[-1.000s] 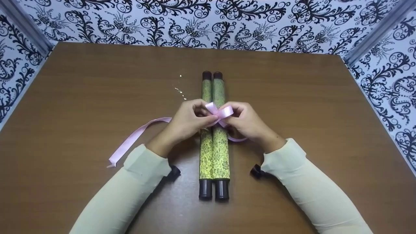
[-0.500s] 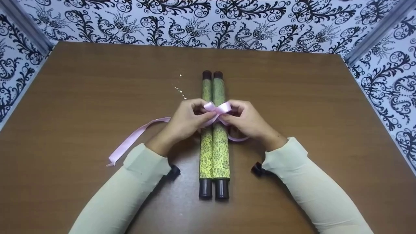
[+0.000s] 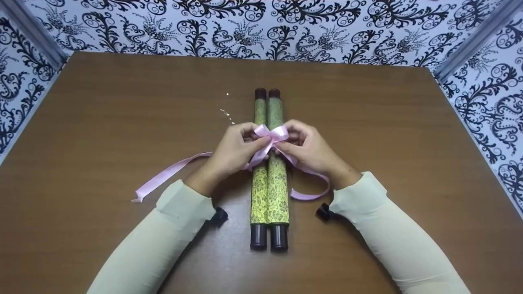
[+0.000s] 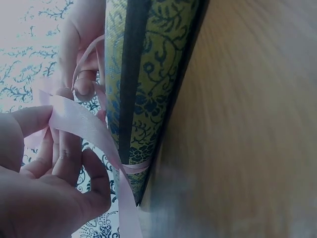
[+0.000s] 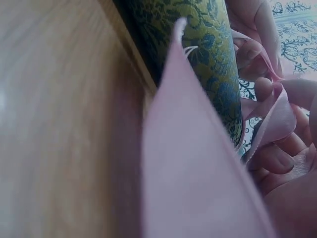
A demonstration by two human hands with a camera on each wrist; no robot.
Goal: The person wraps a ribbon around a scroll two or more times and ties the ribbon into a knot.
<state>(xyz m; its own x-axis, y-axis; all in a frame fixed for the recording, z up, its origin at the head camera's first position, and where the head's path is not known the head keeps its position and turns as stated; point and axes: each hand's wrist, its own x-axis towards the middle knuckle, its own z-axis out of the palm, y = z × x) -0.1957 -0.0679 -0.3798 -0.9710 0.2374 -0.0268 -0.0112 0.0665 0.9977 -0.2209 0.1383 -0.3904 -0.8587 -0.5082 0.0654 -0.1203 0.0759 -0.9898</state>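
Observation:
Two rolled scrolls (image 3: pixel 278 196), covered in yellow-green floral cloth with dark end knobs, lie side by side on the table. A pink ribbon (image 3: pixel 280 132) forms a looped bow above their middle. My left hand (image 3: pixel 232 151) pinches the bow's left side between thumb and fingers; the left wrist view shows the ribbon (image 4: pixel 81 119) over its fingertips and a band around the scroll (image 4: pixel 153 79). On the opposite side, my right hand (image 3: pixel 312 149) pinches the right part. A wide ribbon tail (image 5: pixel 193 148) fills the front of the right wrist view. Fingers partly hide the knot.
The brown wooden table (image 3: pixel 122 106) extends around the scrolls. One ribbon tail (image 3: pixel 167 173) trails left past my left wrist, another (image 3: pixel 312 197) curls beside my right wrist. Small shiny flecks (image 3: pixel 226 114) lie beyond my left hand. Patterned panels (image 3: pixel 245 32) border the table.
The bow has shifted slightly left and away from me, and its loops have spread. More of the right ribbon tail now curls out below my right hand. The scrolls stay in place.

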